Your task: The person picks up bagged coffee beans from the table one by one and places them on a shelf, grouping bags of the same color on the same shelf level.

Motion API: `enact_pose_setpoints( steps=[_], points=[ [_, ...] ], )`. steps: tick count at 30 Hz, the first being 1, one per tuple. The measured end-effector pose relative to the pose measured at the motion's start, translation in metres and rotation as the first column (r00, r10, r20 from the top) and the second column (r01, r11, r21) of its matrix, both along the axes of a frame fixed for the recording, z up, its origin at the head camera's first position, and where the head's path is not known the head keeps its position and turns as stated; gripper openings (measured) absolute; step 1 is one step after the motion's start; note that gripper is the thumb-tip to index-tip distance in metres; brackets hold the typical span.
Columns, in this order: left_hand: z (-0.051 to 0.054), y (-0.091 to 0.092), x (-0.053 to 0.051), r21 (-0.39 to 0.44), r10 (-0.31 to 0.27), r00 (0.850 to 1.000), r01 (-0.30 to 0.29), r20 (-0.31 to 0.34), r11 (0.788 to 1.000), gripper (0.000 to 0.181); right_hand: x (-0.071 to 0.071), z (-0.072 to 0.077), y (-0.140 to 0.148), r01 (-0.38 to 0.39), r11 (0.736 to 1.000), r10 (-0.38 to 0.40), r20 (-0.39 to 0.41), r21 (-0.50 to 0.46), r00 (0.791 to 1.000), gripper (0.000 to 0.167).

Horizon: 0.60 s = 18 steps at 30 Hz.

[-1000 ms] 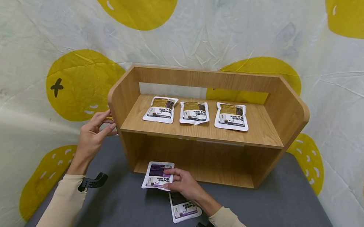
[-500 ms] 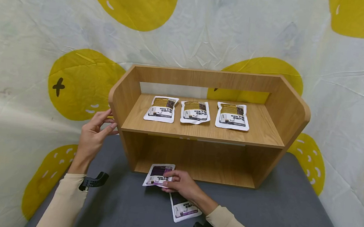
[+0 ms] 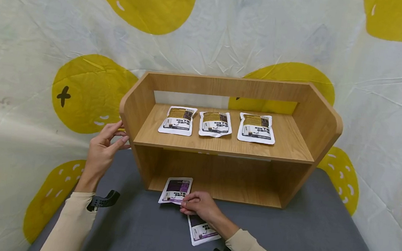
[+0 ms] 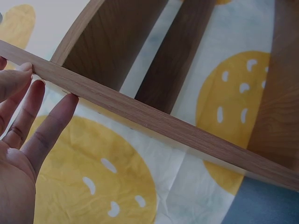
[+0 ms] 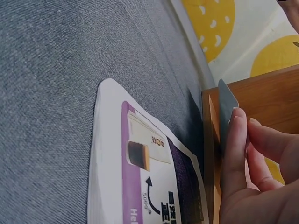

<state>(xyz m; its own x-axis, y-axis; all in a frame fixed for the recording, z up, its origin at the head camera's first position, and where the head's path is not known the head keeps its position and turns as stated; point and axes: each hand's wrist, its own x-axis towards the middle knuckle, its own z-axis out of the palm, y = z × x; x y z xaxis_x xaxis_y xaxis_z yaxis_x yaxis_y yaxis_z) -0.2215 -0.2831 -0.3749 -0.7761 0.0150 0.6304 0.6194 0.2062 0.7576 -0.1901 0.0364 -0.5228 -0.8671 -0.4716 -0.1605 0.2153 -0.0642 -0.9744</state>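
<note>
In the head view my right hand (image 3: pixel 204 207) pinches the lower right corner of a purple-and-white pouch (image 3: pixel 176 190) between thumb and fingers. The pouch hangs over the front of the wooden shelf's lower board; the right wrist view shows this pouch (image 5: pixel 227 109) nearly edge-on. Below the hand, a second purple-and-white pouch (image 3: pixel 202 232) lies on the dark table, partly covered by the hand. My left hand (image 3: pixel 100 151) touches the left side panel of the wooden shelf (image 3: pixel 220 147) from outside. Its fingers are extended against the panel edge (image 4: pixel 140 114) in the left wrist view.
Three gold-and-white pouches lie in a row on the upper board: a left one (image 3: pixel 177 120), a middle one (image 3: pixel 216 124) and a right one (image 3: pixel 257 128). The dark grey table (image 3: pixel 306 239) carries the shelf. Behind hangs a curtain (image 3: pixel 216 53) with yellow shapes.
The held pouch has tilted and shifted slightly toward the lower compartment, and my right hand's grip has moved to its lower right corner. My left hand has stayed in place.
</note>
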Motion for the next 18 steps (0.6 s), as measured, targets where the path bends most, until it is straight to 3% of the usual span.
enact_pose_setpoints(
  steps=[11,18],
  points=[
    [0.0008,-0.0001,0.0006,0.001,-0.008,1.000,0.008,-0.010,1.000,0.060,0.0044,0.0046,-0.0013,0.025,0.998,-0.024,-0.017,0.059,1.000,0.029],
    [0.0004,0.0001,0.0009,-0.002,0.003,1.000,-0.003,0.000,1.000,0.060,0.0011,0.0027,-0.0042,-0.012,1.000,0.012,0.013,0.007,1.000,0.042]
  ],
)
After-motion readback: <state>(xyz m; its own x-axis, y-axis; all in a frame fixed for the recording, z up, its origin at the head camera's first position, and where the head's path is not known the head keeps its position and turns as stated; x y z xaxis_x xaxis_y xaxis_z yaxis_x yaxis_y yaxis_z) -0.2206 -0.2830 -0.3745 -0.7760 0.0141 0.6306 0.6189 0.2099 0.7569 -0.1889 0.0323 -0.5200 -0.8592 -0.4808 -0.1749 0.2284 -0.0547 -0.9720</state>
